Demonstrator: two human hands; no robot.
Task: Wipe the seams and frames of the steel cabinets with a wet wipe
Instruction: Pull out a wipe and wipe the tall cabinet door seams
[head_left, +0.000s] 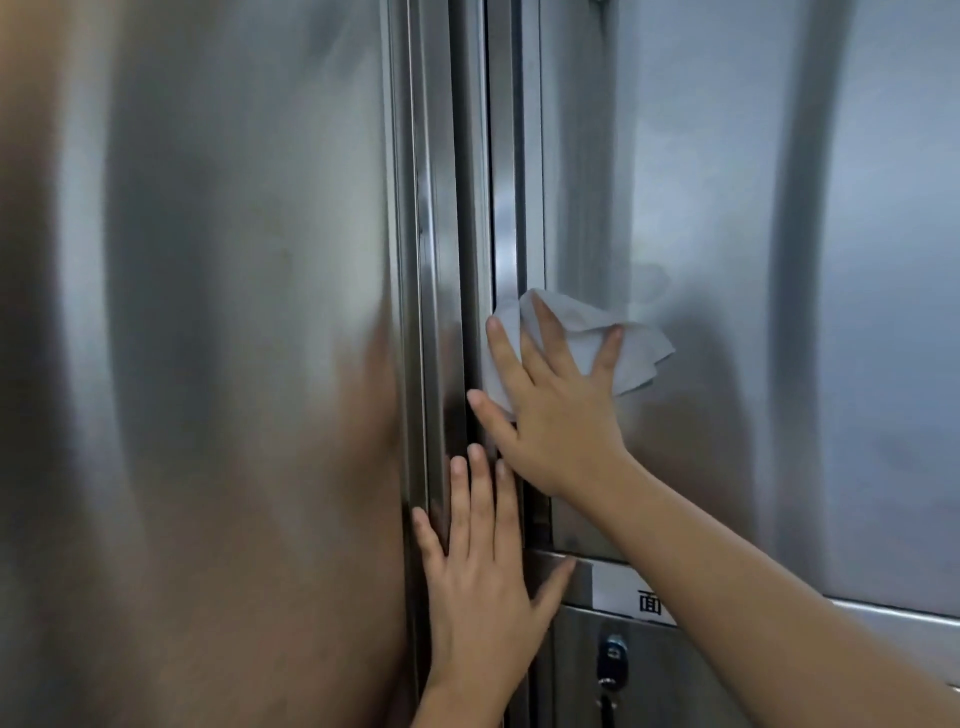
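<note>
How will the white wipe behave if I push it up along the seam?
Probably floppy: the wet wipe is crumpled, and its folds stick out loose beyond the right hand. It is likely very light, since flat fingers alone pin it to the steel door. It may bunch or slide on that smooth steel, so spread the pressure.

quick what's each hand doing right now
left hand: open, flat against the cabinet frame
right hand: open, spread fingers pressing the wet wipe against the steel

A white rectangular paper label (623, 590) printed with a black character sits low at the right. Just below it is a small round dark lock with a blue sheen (613, 652), with a blurred metallic piece beneath.
</note>
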